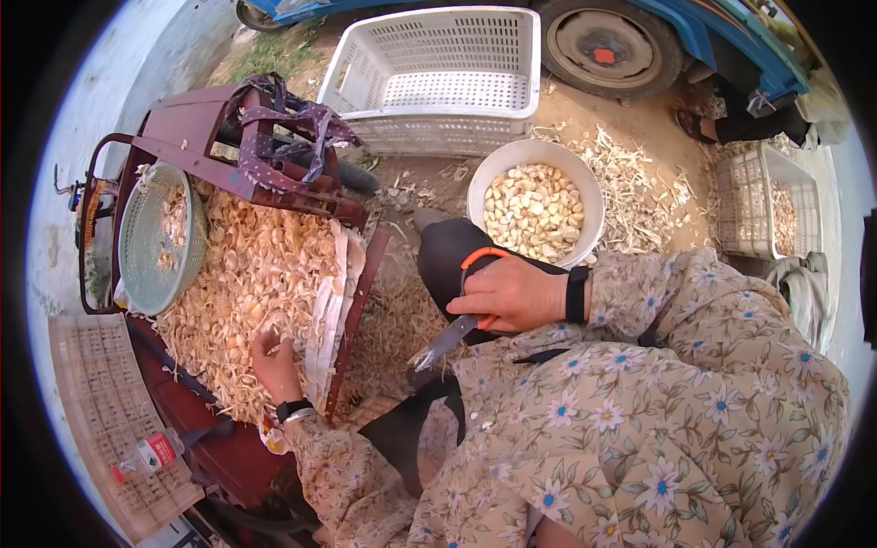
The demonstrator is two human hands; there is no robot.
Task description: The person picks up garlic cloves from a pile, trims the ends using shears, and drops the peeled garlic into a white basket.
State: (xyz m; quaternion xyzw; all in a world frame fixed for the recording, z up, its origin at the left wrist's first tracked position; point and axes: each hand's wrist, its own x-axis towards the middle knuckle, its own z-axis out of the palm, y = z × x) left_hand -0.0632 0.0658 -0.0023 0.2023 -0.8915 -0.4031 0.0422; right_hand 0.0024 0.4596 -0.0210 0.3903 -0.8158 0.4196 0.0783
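Note:
My right hand (519, 294) is closed around the orange handles of a pair of scissors (445, 342), whose metal blades point down and left over my lap. My left hand (277, 367) is at the near edge of a heap of garlic cloves and dry skins (260, 274), its fingers bent and a little apart, with nothing visible between them. Beyond my knee stands a white bucket (477, 203) holding many peeled-looking garlic cloves (533, 210).
A green colander (128, 242) leans on the heap's far left. A dark red metal cart (178, 128) holds the heap. Behind stand a white crate (429, 128) and a vehicle wheel (610, 50). Another person's foot (694, 126) is near a crate (742, 196) at right.

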